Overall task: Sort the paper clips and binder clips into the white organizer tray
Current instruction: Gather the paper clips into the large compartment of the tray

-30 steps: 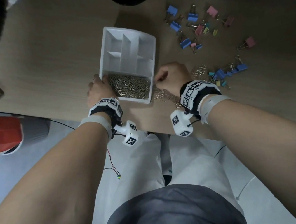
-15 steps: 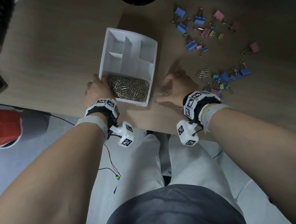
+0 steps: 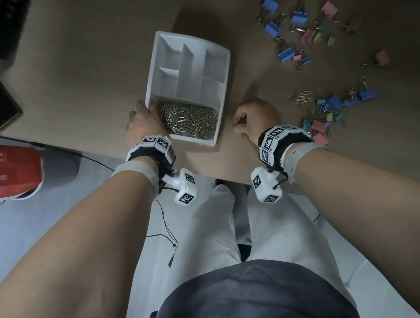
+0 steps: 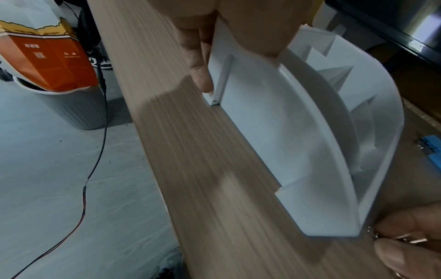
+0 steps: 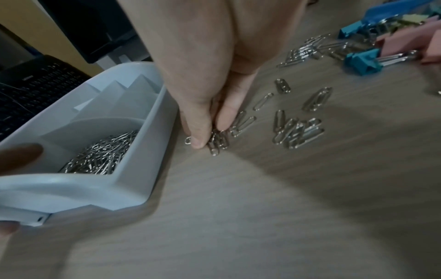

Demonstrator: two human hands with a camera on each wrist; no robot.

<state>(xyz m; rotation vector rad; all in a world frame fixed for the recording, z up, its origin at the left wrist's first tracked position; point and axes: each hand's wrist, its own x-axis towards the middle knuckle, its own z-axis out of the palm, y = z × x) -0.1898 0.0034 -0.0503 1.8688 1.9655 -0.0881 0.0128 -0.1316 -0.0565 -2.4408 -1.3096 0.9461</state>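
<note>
— What changed?
— My right hand [image 3: 254, 118], flat a moment ago, now pinches paper clips [image 5: 218, 140] on the tabletop [image 3: 81, 83] beside the tray [image 3: 223, 93].
— Your left hand [image 3: 142, 122]?
— Still grips the tray's near-left corner. No readable writing.

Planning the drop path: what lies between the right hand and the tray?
Only bare desk separates the right hand from the tray, per the right wrist view.

My feed is dim overall, colours muted. The worktop [image 3: 85, 76] carries a soft dark shadow beyond the white organizer tray [image 3: 225, 54]. Both wrist views smear with motion blur and bow the tray's walls strongly. Broad shadows cross the wood in the right wrist view.
</note>
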